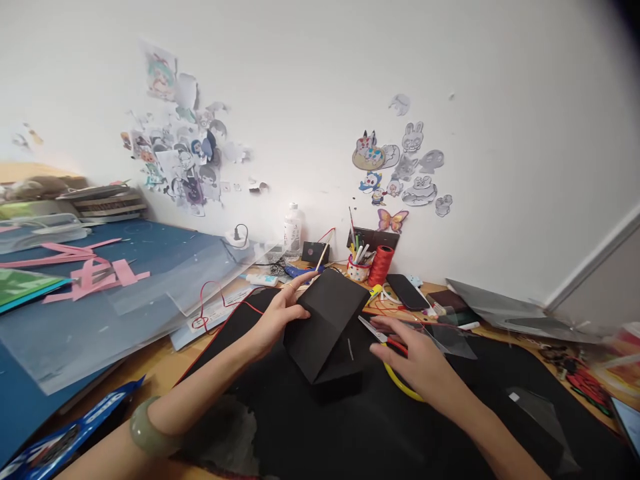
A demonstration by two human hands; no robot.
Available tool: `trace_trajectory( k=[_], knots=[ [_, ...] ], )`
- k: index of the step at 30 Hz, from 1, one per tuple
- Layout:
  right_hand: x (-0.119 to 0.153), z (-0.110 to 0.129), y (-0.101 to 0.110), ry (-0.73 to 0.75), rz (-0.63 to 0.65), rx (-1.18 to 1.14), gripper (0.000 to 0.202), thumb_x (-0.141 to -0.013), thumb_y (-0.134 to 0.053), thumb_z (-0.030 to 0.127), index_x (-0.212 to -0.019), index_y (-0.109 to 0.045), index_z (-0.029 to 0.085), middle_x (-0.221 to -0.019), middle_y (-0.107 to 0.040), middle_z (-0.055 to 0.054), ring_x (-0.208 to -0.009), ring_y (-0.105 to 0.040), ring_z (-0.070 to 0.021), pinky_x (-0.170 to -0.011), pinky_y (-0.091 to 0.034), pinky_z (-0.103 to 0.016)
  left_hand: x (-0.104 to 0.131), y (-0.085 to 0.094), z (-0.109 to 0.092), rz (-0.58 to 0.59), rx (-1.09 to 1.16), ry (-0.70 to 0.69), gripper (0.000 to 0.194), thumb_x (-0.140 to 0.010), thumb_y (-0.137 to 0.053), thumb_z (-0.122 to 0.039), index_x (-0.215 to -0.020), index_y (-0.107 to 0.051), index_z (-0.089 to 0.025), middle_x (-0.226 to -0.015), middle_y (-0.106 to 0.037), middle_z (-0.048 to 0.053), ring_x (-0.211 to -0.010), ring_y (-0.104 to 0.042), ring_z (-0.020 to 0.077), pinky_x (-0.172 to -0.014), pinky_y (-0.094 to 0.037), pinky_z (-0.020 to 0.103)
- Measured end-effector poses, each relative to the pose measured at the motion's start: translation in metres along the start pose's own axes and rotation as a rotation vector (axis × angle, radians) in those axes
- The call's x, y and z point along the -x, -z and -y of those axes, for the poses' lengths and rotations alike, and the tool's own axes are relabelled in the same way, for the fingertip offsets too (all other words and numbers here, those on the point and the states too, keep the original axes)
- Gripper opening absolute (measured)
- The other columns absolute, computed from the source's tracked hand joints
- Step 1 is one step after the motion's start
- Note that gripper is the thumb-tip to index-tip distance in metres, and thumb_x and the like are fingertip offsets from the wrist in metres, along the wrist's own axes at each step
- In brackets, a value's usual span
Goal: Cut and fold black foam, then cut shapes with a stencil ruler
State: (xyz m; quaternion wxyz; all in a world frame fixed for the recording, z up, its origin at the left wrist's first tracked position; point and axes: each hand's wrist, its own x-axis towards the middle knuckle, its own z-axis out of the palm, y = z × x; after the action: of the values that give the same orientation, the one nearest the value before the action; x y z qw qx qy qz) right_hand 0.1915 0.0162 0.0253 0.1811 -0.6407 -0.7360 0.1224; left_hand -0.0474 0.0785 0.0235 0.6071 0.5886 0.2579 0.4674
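Note:
My left hand (283,307) is closed on the upper left edge of a folded black card box (330,320), thumb on its face and fingers behind. The box tilts over the black mat (300,440); a flap or lower part sits beneath it, with a thin grey strip on it. Just right of the box, my right hand (410,353) is over scissors (375,330) with red and yellow handles. Its thumb and fingers are apart on either side of the handles, not visibly closed on them. The blades point up and left towards the box.
At the back stand a pen cup (358,269), a red thread spool (381,265), a bottle (293,230) and a phone (406,292). Clear plastic sheets (100,333) and pink strips (105,277) lie left. A blue snack packet (80,430) is front left.

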Motion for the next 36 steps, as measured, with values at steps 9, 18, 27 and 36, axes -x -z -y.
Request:
trace_trajectory(
  k=[9, 18, 27, 36],
  knots=[
    [0.017, 0.034, -0.028, 0.04, 0.195, -0.554, 0.026, -0.074, -0.058, 0.023, -0.099, -0.059, 0.022, -0.087, -0.066, 0.001, -0.085, -0.061, -0.0172, -0.079, -0.046, -0.03, 0.025, 0.005, -0.002, -0.027, -0.542, -0.063, 0.05, -0.069, -0.056, -0.012, -0.116, -0.057, -0.027, -0.13, -0.043, 0.005, -0.127, -0.026, 0.0276, -0.107, -0.011, 0.047],
    [0.018, 0.031, -0.038, -0.128, 0.199, -0.858, 0.026, -0.071, -0.061, 0.02, -0.094, -0.052, 0.02, -0.082, -0.069, 0.0, -0.08, -0.063, -0.0162, -0.074, -0.046, -0.028, 0.04, -0.006, 0.015, 0.185, -1.097, -0.06, 0.048, -0.084, -0.05, -0.041, -0.13, -0.039, -0.035, -0.145, -0.022, 0.006, -0.133, -0.017, 0.0301, -0.105, -0.019, 0.054],
    [0.024, 0.022, -0.045, -0.185, 0.16, -0.791, 0.021, -0.07, -0.062, 0.02, -0.087, -0.05, 0.023, -0.078, -0.069, 0.003, -0.078, -0.065, -0.0158, -0.072, -0.048, -0.024, 0.035, -0.017, 0.017, 0.141, -1.219, 0.01, 0.049, -0.081, -0.052, -0.039, -0.128, -0.044, -0.027, -0.142, -0.03, 0.007, -0.13, -0.022, 0.0286, -0.104, -0.026, 0.049],
    [0.033, 0.003, -0.065, 0.307, -0.126, -0.4, 0.014, -0.07, -0.066, 0.018, -0.075, -0.054, 0.023, -0.071, -0.067, 0.005, -0.063, -0.064, -0.0113, -0.061, -0.049, -0.019, 0.028, -0.016, 0.027, 0.072, -1.263, -0.014, 0.044, -0.081, -0.05, -0.031, -0.123, -0.048, -0.022, -0.138, -0.036, 0.008, -0.126, -0.029, 0.0274, -0.104, -0.026, 0.049]
  ],
)
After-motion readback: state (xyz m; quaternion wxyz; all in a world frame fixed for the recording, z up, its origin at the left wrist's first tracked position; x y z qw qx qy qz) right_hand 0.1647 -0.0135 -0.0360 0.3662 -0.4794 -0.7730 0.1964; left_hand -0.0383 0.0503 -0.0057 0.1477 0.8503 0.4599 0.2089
